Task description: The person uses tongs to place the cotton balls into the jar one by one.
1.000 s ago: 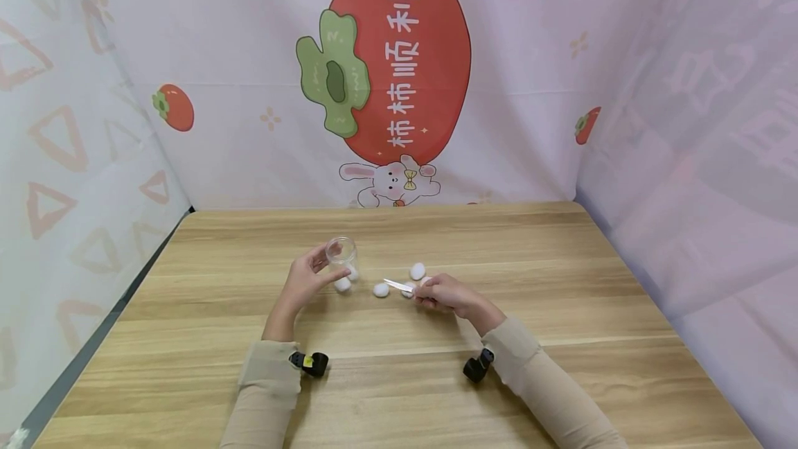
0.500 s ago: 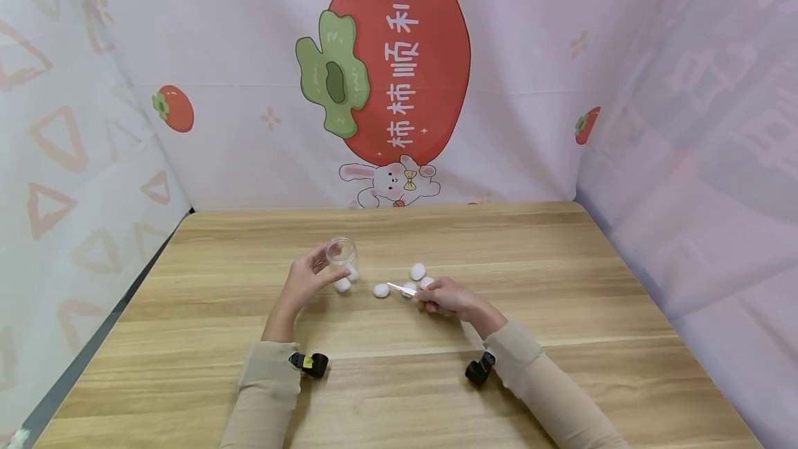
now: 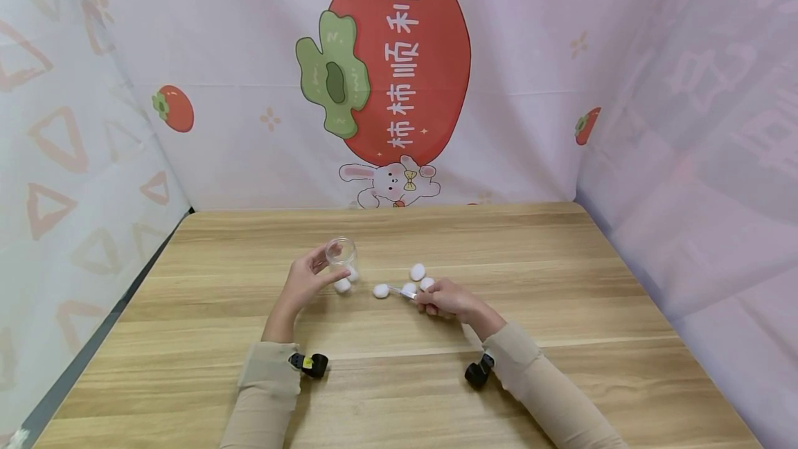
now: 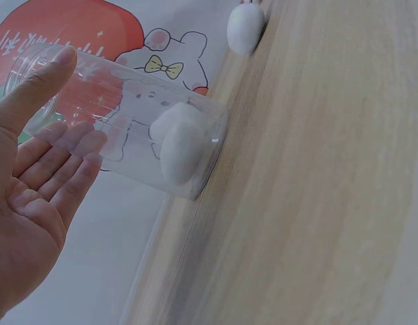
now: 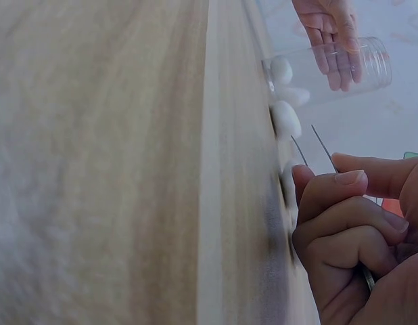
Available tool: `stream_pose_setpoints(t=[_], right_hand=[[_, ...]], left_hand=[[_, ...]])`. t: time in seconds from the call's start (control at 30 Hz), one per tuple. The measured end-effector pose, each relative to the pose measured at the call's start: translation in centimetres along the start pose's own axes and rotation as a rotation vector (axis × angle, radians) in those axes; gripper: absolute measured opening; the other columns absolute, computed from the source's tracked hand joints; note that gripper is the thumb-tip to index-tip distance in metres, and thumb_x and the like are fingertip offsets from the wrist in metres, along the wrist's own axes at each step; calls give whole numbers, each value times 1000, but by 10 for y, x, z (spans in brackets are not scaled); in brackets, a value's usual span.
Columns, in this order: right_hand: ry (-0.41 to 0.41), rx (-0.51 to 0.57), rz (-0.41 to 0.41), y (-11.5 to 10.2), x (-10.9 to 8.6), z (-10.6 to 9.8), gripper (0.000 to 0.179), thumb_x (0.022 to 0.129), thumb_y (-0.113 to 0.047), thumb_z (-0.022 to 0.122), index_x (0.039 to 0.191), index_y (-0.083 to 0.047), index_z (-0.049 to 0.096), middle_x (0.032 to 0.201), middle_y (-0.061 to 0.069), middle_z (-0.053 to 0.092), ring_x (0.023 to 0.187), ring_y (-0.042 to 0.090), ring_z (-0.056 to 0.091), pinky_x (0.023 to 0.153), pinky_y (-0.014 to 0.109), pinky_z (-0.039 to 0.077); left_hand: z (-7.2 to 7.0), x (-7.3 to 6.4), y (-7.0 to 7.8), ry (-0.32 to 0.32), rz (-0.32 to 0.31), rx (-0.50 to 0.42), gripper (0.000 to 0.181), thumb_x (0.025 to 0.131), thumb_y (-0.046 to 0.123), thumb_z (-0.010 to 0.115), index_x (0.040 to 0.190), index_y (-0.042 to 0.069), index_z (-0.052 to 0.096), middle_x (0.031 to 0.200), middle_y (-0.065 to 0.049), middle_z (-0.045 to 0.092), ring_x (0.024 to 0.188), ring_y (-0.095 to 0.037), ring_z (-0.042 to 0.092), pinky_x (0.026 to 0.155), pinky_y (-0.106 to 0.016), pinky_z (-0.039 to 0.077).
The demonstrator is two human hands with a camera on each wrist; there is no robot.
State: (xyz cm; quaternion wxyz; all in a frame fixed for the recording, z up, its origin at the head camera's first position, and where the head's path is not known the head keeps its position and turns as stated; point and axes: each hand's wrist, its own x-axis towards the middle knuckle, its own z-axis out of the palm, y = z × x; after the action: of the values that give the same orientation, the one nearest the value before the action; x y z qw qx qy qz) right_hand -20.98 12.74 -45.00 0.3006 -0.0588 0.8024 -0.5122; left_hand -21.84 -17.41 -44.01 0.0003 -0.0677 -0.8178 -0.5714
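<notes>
In the head view my left hand (image 3: 305, 283) grips a clear jar (image 3: 342, 253) that stands upright on the table, thumb on the near side and fingers behind. White egg-shaped balls (image 4: 182, 145) lie at its bottom. My right hand (image 3: 447, 298) pinches thin metal tweezers (image 5: 322, 143) between thumb and index finger, the other fingers curled. The two tips are parted with nothing between them, and they point at a white ball (image 3: 381, 290) lying between the hands. Another white ball (image 3: 409, 289) sits right behind the tweezers.
Two more white balls, a far ball (image 3: 418, 271) and one near the right fingers (image 3: 427, 283), rest on the wooden table (image 3: 386, 380). A patterned cloth backdrop (image 3: 517, 123) rises behind the table, with cloth at both sides.
My right hand has shifted slightly down and right, and the tweezers have turned, their tips lower and close to the middle white ball. My left hand and the jar stay put.
</notes>
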Motion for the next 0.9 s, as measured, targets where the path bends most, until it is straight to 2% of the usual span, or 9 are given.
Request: stream_pose_setpoints(t=[0.53,0.6,0.77,0.83,0.9], right_hand=[[7,-29,18,0,5,7,30,98,-21,54,81,0,67,55,-6,47,42,4,28,40,15,23],[11,-34,18,-1,6,9,30,98,-21,54,80,0,67,54,-6,46,42,3,27,39,15,23],[25,-35,20,-2,8,11,31,97,-21,55,77,-1,66,53,-6,45,40,3,27,38,15,23],[29,-32,23,-2,9,11,31,97,-21,55,76,-2,65,53,-6,45,40,3,28,38,14,23],[33,-32,28,-2,10,11,30,97,-21,55,75,-3,65,53,-6,45,40,3,28,38,14,23]], left_hand=[[0,1,-3,-9,3,-9,72,80,20,79,141,3,45,142,-21,52,136,-34,48,116,-41,41],[0,-2,4,-9,-4,-7,71,81,17,78,141,1,45,143,-22,51,136,-35,47,117,-42,40],[-1,-2,4,-13,-1,-8,70,81,17,78,141,1,45,143,-22,51,136,-35,48,116,-41,40],[0,1,-3,-14,6,-12,71,80,20,79,141,3,46,143,-20,52,136,-33,48,116,-40,41],[0,2,-4,-14,7,-13,72,79,22,80,141,4,47,143,-20,53,136,-33,49,116,-40,41]])
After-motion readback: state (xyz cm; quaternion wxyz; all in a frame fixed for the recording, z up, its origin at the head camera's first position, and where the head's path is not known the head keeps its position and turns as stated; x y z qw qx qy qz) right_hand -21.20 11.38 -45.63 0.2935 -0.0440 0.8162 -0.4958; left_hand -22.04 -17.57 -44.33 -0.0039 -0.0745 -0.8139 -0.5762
